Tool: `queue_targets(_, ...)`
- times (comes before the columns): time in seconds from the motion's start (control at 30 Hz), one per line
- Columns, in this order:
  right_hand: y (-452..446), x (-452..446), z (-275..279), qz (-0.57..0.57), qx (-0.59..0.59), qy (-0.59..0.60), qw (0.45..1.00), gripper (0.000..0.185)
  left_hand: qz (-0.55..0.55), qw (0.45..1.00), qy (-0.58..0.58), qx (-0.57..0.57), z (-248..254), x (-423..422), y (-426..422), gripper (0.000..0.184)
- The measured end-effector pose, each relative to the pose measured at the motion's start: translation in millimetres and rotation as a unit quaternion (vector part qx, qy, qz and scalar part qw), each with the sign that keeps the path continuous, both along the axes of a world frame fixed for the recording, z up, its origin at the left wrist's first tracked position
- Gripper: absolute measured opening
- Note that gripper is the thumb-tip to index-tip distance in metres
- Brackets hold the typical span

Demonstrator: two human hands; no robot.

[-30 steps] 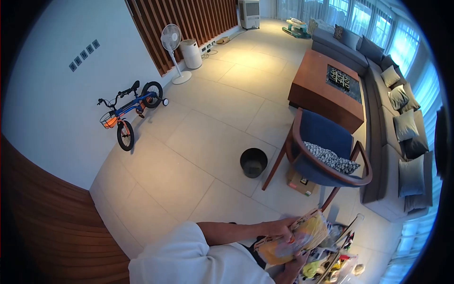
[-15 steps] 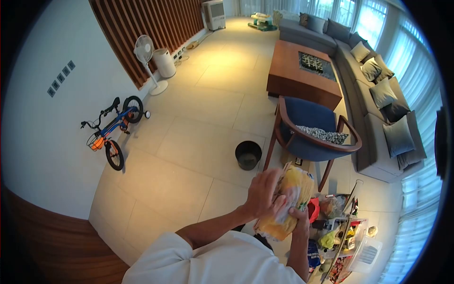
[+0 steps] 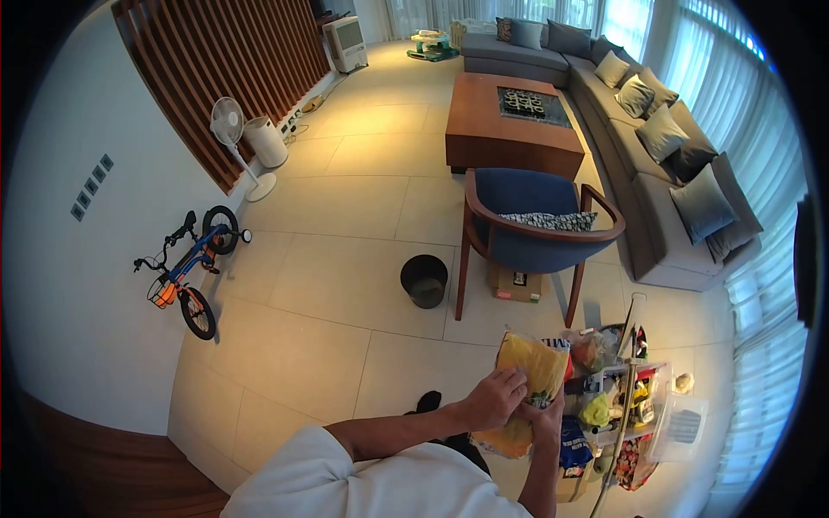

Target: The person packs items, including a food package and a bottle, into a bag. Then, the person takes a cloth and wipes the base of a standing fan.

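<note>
A large yellow packet [image 3: 537, 361] in crinkled clear plastic is held up in front of my body, a little right of the middle. My left hand [image 3: 494, 401] lies across its left side, fingers bent and pressed onto the plastic. From the right, my right hand [image 3: 546, 414] grips the packet around its middle, with the thumb near a small green printed patch. Below the hands more of the yellow packet shows, partly covered by my wrists. What exactly is inside I cannot make out.
At the right stands an open rack [image 3: 635, 388] with groceries and bags, a long pole in front. A clear plastic box [image 3: 682, 432] is beside it. Ahead are a black bin [image 3: 424, 281], a blue armchair [image 3: 540, 246] and a cardboard box [image 3: 516, 287]. A small bicycle [image 3: 186, 272] leans left.
My left hand has gone from raised, loose fingers to fingers pressed onto the packet. The packet has turned, showing a plainer yellow face. My view has shifted slightly right.
</note>
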State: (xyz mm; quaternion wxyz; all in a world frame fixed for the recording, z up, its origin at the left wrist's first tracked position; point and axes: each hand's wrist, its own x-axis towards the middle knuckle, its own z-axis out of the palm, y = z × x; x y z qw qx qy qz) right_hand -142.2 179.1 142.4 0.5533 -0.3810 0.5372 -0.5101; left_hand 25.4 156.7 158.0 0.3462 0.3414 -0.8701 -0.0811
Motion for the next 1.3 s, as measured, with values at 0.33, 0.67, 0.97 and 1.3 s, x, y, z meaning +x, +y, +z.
queue_targets(0.33,25.2,-44.0,16.8,0.065,0.007,-0.053,0.996,0.093,-0.084,0.917,0.092,0.380,23.9,-3.1,24.7,0.010)
queue_targets(0.67,22.2,-48.2,21.6,0.163,0.074,-0.112,0.977,0.085,-0.015,0.978,0.009,0.209,49.7,2.0,-6.5,0.014)
queue_targets(0.97,29.9,-70.2,-15.9,0.286,0.082,-0.054,0.953,0.086,-0.025,0.972,0.050,0.229,45.5,15.2,-11.9,0.013)
queue_targets(1.3,-22.0,-56.8,69.9,0.543,0.014,0.274,0.793,0.076,-0.110,0.941,0.083,0.309,50.6,-6.9,-43.7,0.013)
